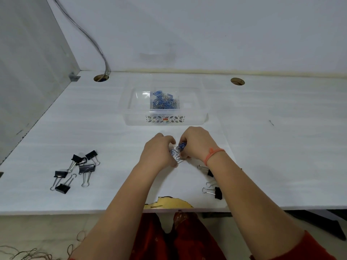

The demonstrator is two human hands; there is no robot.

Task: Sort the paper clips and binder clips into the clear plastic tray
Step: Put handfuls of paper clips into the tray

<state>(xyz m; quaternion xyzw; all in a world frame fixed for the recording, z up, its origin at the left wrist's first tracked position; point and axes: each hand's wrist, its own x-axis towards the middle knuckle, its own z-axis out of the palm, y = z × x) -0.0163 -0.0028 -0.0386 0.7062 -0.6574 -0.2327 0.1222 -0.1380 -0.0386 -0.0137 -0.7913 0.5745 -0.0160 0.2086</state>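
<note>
A clear plastic tray (131, 117) stands at the middle back of the white table, with a heap of blue and silver paper clips (164, 102) inside. My left hand (157, 152) and my right hand (197, 145) meet in front of the tray, both closed around a small bunch of blue and silver paper clips (177, 152) on the table. Several black binder clips (75, 170) lie at the front left. Two more binder clips (213, 191) lie under my right forearm, partly hidden.
Two round cable holes (101, 78) (237, 81) sit near the back wall, and a cable (88, 36) drops into the left one. A chipped spot (169, 202) marks the table's front edge. A grey side panel closes the left.
</note>
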